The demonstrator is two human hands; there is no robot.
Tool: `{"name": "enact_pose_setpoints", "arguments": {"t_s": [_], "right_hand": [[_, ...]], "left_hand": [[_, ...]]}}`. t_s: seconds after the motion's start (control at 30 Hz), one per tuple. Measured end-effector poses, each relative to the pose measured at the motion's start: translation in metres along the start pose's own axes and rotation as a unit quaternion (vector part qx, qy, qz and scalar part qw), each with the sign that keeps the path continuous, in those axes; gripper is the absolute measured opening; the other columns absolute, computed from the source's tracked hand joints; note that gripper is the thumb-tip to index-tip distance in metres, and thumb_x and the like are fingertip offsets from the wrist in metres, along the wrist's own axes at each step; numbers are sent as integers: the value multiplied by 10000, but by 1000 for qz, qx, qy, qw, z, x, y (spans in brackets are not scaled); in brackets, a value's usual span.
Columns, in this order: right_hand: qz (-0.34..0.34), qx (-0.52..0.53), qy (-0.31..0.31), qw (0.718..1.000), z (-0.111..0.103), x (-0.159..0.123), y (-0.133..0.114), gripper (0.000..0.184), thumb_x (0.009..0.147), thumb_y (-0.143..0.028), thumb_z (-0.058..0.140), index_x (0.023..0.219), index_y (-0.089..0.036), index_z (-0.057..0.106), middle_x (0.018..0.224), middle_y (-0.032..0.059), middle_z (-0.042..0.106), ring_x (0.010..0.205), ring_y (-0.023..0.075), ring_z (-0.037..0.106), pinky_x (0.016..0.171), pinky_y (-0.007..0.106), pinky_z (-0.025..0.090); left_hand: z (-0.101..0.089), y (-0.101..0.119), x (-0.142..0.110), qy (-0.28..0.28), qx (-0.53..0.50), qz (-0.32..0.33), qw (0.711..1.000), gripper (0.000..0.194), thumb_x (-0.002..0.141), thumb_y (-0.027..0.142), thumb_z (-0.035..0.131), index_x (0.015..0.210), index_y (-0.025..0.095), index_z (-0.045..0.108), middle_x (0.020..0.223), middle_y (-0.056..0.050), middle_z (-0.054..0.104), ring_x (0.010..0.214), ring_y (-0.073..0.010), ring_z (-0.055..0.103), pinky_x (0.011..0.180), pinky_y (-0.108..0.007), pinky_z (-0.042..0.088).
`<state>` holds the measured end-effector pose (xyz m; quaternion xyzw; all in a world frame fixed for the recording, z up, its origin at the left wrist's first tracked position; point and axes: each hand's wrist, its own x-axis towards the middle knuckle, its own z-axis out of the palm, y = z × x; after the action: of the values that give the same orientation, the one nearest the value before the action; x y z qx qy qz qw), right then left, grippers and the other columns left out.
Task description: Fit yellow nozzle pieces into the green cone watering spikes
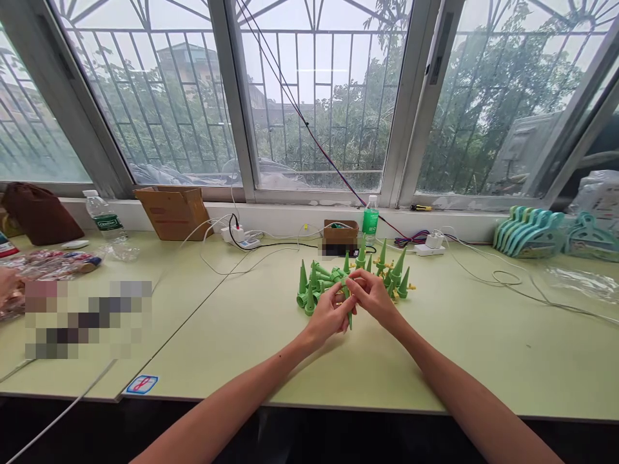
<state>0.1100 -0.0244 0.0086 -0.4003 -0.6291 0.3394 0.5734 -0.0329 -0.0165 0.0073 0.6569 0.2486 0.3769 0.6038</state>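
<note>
Over the middle of the table, my left hand [330,310] is closed around a green plastic watering spike [351,320], its pointed tip downward. My right hand [373,291] pinches at the upper end of the same spike, and the fingers of both hands nearly meet there. Whether a small part sits between the right fingertips is hidden. Just behind the left hand lies a group of green spikes [309,298], some standing on their caps and some lying down. Beyond the right hand stand several more spikes [397,267] with yellow valves.
Behind the spikes are a small cardboard box [341,235] and a green-labelled bottle [370,218]. White cables [507,280] and light blue hangers [527,235] lie at the right. At the left are a larger carton [171,212], a water bottle [106,222] and another person's hand [7,283] by plastic packets.
</note>
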Motion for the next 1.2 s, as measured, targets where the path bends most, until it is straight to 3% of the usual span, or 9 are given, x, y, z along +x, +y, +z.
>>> {"name": "enact_pose_setpoints", "arguments": {"t_s": [0.37,0.53,0.67,0.8,0.97,1.2], "right_hand": [[-7,-23,-3,1000,-1,1,5,276,889,-487,541,884,-211,543,539,-53,523,403,127,536,402,233,415],[-24,-71,44,996,-2,3,7,266,909,-435,496,891,-188,592,529,-50,480,440,111,475,430,219,388],[-9,-61,73,995,-3,4,12,293,928,-433,447,849,-184,581,530,-48,458,426,106,444,403,214,362],[9,-38,78,996,-3,5,16,293,937,-457,434,893,-196,561,495,-70,419,373,100,410,368,212,325],[10,-40,96,995,0,6,16,347,934,-491,438,748,-204,496,502,-73,381,380,85,366,362,204,298],[-1,-83,95,992,0,6,18,368,935,-487,446,693,-209,447,493,-67,381,411,95,374,400,211,299]], "left_hand": [[-2,-7,2,25,32,12,999,548,823,547,606,1191,152,507,680,23,568,343,-46,449,329,-173,332],[-2,-11,1,37,70,17,997,773,829,469,639,1431,161,263,703,26,576,365,-59,485,349,-175,366],[0,-10,-1,28,96,50,994,800,874,441,584,1493,212,133,716,30,574,377,-66,513,358,-175,395],[1,-8,-2,30,90,75,993,635,931,447,470,1468,246,196,752,29,560,373,-69,520,323,-174,369],[-1,-1,-2,38,119,116,985,445,982,377,339,1409,255,317,676,61,489,382,-54,501,381,-167,397],[-7,-1,-1,54,251,156,954,439,862,209,520,1296,236,464,916,-2,576,435,-20,481,437,-161,389]]}}
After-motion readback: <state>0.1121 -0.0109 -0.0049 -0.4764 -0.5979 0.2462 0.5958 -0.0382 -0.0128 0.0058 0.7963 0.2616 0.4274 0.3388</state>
